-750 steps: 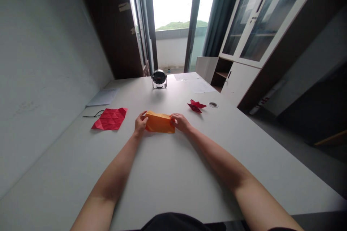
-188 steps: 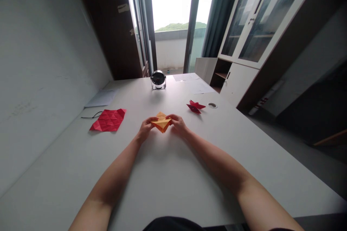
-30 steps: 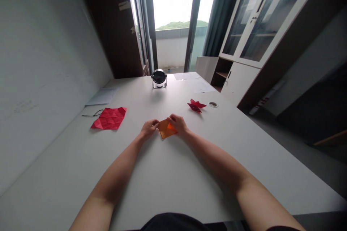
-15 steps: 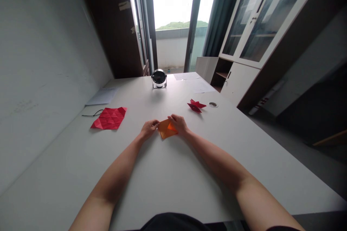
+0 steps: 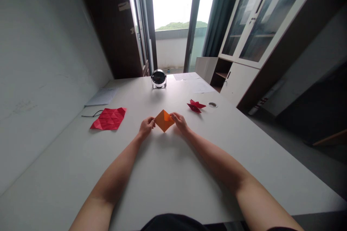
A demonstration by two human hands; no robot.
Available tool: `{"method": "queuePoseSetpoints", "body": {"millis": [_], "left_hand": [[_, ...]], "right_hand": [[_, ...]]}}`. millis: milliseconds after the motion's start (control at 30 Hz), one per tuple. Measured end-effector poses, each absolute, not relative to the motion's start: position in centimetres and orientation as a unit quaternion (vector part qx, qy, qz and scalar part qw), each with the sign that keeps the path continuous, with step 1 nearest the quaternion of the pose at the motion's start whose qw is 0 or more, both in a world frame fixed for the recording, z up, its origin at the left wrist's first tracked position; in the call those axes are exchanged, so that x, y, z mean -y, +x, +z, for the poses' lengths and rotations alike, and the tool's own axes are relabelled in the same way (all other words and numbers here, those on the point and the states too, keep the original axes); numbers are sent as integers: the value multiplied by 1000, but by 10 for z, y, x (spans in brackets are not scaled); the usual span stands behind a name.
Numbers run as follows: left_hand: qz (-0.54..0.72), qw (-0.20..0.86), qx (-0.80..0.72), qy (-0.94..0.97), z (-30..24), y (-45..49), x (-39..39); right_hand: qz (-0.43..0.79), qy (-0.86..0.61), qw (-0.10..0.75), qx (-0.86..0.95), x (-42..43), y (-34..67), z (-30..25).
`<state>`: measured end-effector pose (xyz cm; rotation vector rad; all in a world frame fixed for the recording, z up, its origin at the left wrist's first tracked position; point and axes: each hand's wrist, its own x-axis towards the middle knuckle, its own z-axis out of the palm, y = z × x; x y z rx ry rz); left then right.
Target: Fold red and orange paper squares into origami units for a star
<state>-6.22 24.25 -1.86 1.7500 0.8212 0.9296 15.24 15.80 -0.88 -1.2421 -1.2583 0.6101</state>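
Note:
A folded piece of orange origami paper [image 5: 162, 122] is held between my two hands at the middle of the table, turned as a diamond with one corner toward me. My left hand [image 5: 147, 126] is closed, pinching its left corner. On the other side my right hand [image 5: 179, 121] grips the right corner, where a brighter orange flap shows; its fingertips partly cover the paper. A creased sheet of red paper [image 5: 110, 119] lies to the left of my hands. Beyond my right hand sits a folded red paper figure [image 5: 196, 105] with pointed tips.
The white table [image 5: 162, 177] stretches under both arms. A round device on a metal stand [image 5: 158, 79] stands at the far edge. White papers [image 5: 101, 96] lie at the left, more at the far right. A black cord [image 5: 92, 116] touches the red sheet; a cable hole [image 5: 213, 105] is at right.
The orange paper has turned from a tilted square to a diamond and moved slightly up and left. Both hands keep hold; my left hand has shifted a little left.

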Motion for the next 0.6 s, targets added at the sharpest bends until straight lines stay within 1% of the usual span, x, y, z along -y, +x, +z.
{"method": "queuePoseSetpoints", "body": {"millis": [133, 367, 467, 533, 600], "left_hand": [[413, 530, -314, 671, -22, -61, -247], [427, 563, -293, 644, -24, -61, -250], [422, 573, -288, 641, -24, -61, -250], [415, 576, -285, 644, -24, -61, -250], [409, 576, -284, 649, -24, -61, -249]], "right_hand": [[356, -470, 594, 547, -157, 153, -5], [409, -417, 570, 578, -161, 147, -7], [413, -412, 528, 617, -160, 146, -7], [409, -429, 487, 641, -158, 144, -8], [394, -459, 465, 647, -157, 143, -11]]}}
